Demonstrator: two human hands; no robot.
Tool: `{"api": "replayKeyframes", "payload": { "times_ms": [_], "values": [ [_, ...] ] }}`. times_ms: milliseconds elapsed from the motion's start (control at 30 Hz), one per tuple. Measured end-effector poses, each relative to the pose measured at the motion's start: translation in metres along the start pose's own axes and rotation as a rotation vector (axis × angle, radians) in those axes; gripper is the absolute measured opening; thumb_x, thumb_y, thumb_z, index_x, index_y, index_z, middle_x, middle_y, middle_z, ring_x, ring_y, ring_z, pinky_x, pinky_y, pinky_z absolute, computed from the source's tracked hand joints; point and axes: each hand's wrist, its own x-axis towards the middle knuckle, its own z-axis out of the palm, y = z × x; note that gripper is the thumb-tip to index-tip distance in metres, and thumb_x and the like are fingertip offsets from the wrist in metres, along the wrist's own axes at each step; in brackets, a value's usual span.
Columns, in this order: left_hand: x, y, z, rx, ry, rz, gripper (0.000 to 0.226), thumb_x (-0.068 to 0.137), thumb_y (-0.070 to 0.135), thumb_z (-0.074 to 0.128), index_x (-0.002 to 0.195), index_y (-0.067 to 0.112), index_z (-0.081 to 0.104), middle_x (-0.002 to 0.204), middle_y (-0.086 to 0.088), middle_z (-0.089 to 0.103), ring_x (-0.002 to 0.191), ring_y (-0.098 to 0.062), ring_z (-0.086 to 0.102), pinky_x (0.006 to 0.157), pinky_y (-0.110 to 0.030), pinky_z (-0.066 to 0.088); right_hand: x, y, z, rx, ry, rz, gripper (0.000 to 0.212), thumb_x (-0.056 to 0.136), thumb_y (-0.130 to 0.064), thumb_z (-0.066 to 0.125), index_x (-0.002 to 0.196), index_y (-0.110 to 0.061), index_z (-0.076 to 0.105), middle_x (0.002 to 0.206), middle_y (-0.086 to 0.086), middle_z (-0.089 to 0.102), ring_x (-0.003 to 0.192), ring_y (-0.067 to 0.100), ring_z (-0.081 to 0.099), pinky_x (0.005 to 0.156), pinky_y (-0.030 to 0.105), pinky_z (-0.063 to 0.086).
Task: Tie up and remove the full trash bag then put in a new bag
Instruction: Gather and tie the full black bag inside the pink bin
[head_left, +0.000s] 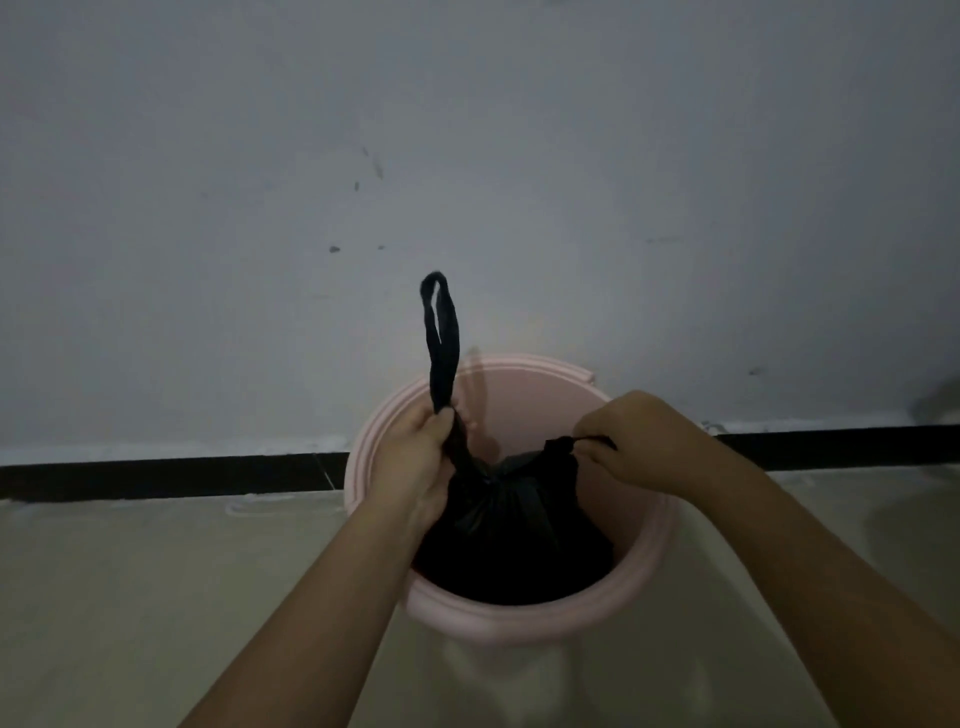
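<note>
A black trash bag (511, 525) sits inside a round pink bin (519, 616) on the floor. My left hand (415, 457) grips the bag's left handle; the handle's loop (441, 332) sticks straight up above my fist. My right hand (634, 441) pinches the bag's right handle (563, 444) and pulls it to the right. The bag's neck is gathered between my two hands. The lower part of the bag is hidden in the dark of the bin.
The bin stands against a pale grey wall (467, 182) with a black skirting strip (171, 475) at its foot. Beige floor tiles (156, 597) spread to the left and right of the bin.
</note>
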Motion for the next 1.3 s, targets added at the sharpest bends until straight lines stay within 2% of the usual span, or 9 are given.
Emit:
{"api": "replayKeyframes", "payload": {
  "times_ms": [133, 233, 367, 533, 633, 867, 1000, 1200, 1300],
  "values": [
    [-0.001, -0.002, 0.003, 0.103, -0.065, 0.034, 0.032, 0.097, 0.023, 0.032, 0.074, 0.022, 0.054, 0.046, 0.005, 0.055, 0.045, -0.005, 0.053, 0.052, -0.022, 0.040, -0.004, 0.000, 0.000, 0.006, 0.100, -0.053, 0.034, 0.078, -0.025, 0.050, 0.068, 0.001, 0.068, 0.063, 0.020, 0.071, 0.058, 0.030, 0.063, 0.052, 0.027, 0.033],
    [0.004, -0.005, 0.007, 0.266, -0.079, 0.035, 0.031, 0.098, 0.027, 0.027, 0.077, 0.022, 0.049, 0.056, 0.000, 0.029, 0.027, 0.001, 0.031, 0.036, -0.014, 0.030, -0.008, -0.001, -0.005, 0.064, 0.194, -0.155, 0.037, 0.075, -0.030, 0.046, 0.062, -0.006, 0.070, 0.051, 0.008, 0.070, 0.049, 0.016, 0.056, 0.049, 0.021, 0.036],
    [0.005, 0.001, 0.012, 0.590, -0.322, -0.117, 0.012, 0.092, 0.018, 0.045, 0.081, 0.021, 0.050, 0.059, 0.003, 0.035, 0.035, -0.002, 0.033, 0.031, -0.010, 0.022, -0.014, -0.005, -0.012, 0.056, 0.228, -0.155, 0.035, 0.075, -0.027, 0.045, 0.066, -0.007, 0.072, 0.055, 0.007, 0.072, 0.044, 0.016, 0.060, 0.052, 0.023, 0.042],
    [0.001, -0.008, 0.021, 1.218, -0.558, 0.225, 0.016, 0.080, 0.021, 0.065, 0.093, 0.011, 0.064, 0.072, 0.003, 0.057, 0.049, 0.008, 0.051, 0.043, -0.004, 0.036, -0.013, -0.010, -0.013, 0.060, 0.244, -0.169, 0.030, 0.073, -0.021, 0.045, 0.069, -0.004, 0.069, 0.055, 0.010, 0.071, 0.059, 0.016, 0.055, 0.053, 0.020, 0.040],
    [-0.005, -0.017, 0.032, 1.482, -0.467, 0.386, 0.026, 0.085, 0.036, 0.057, 0.075, 0.012, 0.058, 0.080, -0.013, 0.065, 0.072, -0.021, 0.061, 0.042, -0.023, 0.028, -0.016, -0.008, -0.011, 0.124, 0.251, -0.142, 0.028, 0.074, -0.019, 0.045, 0.073, -0.005, 0.069, 0.058, 0.010, 0.071, 0.055, 0.016, 0.056, 0.053, 0.016, 0.040],
    [0.000, -0.019, 0.028, 1.328, -0.316, 0.474, 0.032, 0.091, 0.019, 0.046, 0.080, -0.008, 0.060, 0.086, -0.027, 0.067, 0.077, -0.033, 0.061, 0.049, -0.028, 0.018, -0.016, 0.001, -0.007, 0.471, 0.535, 0.030, 0.030, 0.074, -0.026, 0.051, 0.092, -0.008, 0.068, 0.071, 0.003, 0.069, 0.071, -0.004, 0.062, 0.068, 0.000, 0.044],
    [0.006, -0.011, 0.020, 1.193, -0.279, 0.368, 0.042, 0.092, 0.015, 0.046, 0.051, 0.007, 0.050, 0.054, -0.004, 0.052, 0.048, -0.011, 0.046, 0.036, -0.020, 0.026, -0.018, 0.011, -0.005, 0.700, 0.862, 0.356, 0.028, 0.077, -0.028, 0.048, 0.093, -0.010, 0.063, 0.067, -0.023, 0.066, 0.069, -0.015, 0.059, 0.071, 0.003, 0.045],
    [0.006, -0.007, 0.013, 1.178, -0.459, 0.377, 0.051, 0.092, 0.012, 0.047, 0.043, 0.020, 0.034, 0.045, 0.007, 0.036, 0.029, 0.004, 0.040, 0.035, -0.013, 0.026, -0.008, -0.006, 0.005, 0.435, 0.031, 0.209, 0.058, 0.066, -0.022, 0.046, 0.123, -0.016, 0.049, 0.130, 0.003, 0.046, 0.124, 0.016, 0.038, 0.102, 0.031, 0.032],
    [0.003, -0.004, 0.011, 1.234, -0.478, 0.441, 0.044, 0.092, 0.014, 0.047, 0.048, 0.018, 0.042, 0.045, 0.007, 0.041, 0.034, 0.005, 0.044, 0.037, -0.012, 0.028, 0.002, -0.012, 0.011, 0.330, -0.032, 0.159, 0.043, 0.071, -0.020, 0.038, 0.106, -0.005, 0.061, 0.102, 0.021, 0.064, 0.086, 0.025, 0.055, 0.079, 0.020, 0.044]
  ]
}}
